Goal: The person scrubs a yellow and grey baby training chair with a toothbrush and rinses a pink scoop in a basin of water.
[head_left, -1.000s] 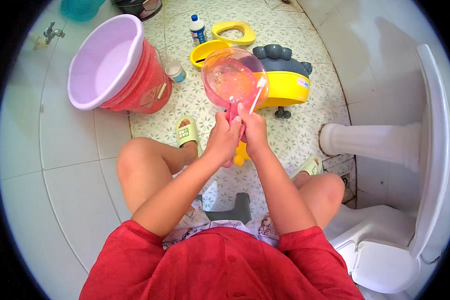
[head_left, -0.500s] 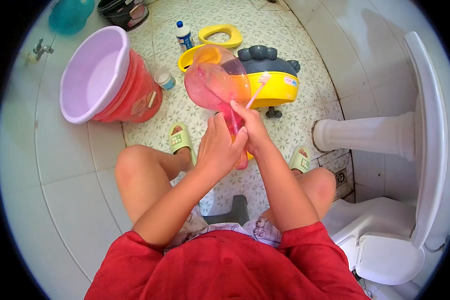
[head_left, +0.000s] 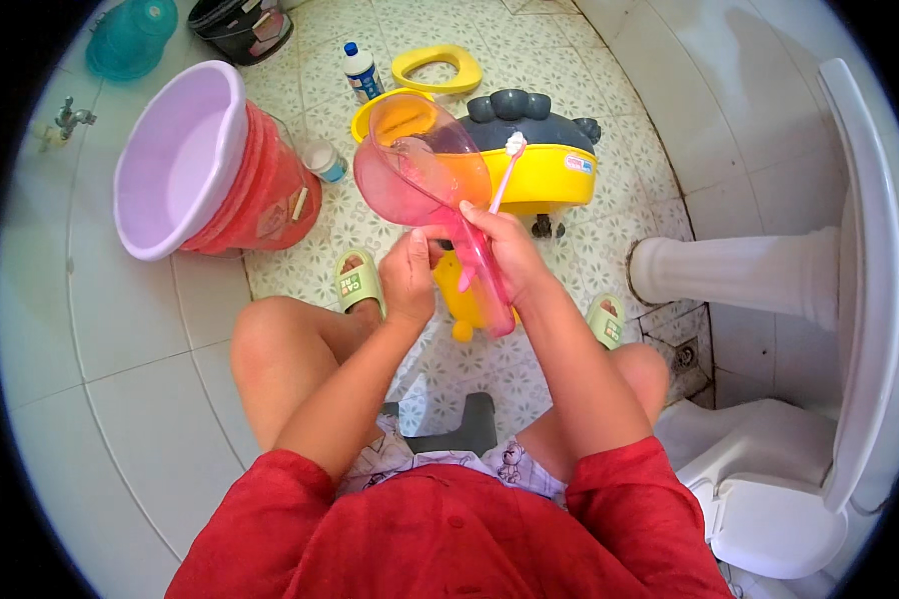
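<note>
The right hand point(head_left: 506, 255) grips a translucent pink dipper point(head_left: 392, 192) by its handle, together with a thin pink brush point(head_left: 505, 181). The left hand point(head_left: 410, 275) curls close beside the handle — whether its fingers hold anything, I cannot tell. The dipper is above tiled floor point(head_left: 320, 225), partly hiding a yellow tub point(head_left: 549, 182).

The clearest lettering is on the left green slipper point(head_left: 360, 283), whose strap carries block letters in two rows; the right green slipper point(head_left: 605, 321) has a similar patch, harder to make out. A blue label wraps the white bottle point(head_left: 363, 75), and a bluish one the small jar point(head_left: 324, 161); their print is too small to read, as is that on the red-and-blue sticker point(head_left: 578, 165) on the yellow tub point(head_left: 539, 185).
</note>
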`<action>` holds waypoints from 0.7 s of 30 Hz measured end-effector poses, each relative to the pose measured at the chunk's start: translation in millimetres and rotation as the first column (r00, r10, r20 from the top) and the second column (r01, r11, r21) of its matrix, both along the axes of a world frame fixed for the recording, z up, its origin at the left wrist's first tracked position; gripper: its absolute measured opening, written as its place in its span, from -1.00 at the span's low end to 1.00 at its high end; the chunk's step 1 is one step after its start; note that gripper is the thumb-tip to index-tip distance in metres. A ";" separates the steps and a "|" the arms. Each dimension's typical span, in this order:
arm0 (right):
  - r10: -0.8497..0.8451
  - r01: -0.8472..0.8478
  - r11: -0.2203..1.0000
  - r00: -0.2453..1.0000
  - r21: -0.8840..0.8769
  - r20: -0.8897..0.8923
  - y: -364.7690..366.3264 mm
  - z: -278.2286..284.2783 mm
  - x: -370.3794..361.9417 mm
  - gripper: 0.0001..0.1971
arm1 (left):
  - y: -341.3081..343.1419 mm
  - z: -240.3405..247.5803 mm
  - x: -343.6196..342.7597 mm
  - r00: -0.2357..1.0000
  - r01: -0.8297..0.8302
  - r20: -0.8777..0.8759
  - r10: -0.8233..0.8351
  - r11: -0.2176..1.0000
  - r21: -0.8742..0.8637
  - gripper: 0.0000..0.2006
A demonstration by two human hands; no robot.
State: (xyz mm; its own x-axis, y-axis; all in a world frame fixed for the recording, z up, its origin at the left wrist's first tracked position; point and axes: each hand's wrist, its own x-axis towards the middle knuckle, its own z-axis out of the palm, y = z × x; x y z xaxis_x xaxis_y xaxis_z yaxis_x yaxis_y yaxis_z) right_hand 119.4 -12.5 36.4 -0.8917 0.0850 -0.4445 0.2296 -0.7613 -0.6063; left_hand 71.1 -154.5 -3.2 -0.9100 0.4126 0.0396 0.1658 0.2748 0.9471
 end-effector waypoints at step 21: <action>0.122 -0.119 0.990 0.992 -0.079 0.034 10.3 24.2 -22.2 -0.64 | 136.2 -129.2 -12.7 0.551 -0.730 -0.203 -0.810 -0.585 0.353 -0.26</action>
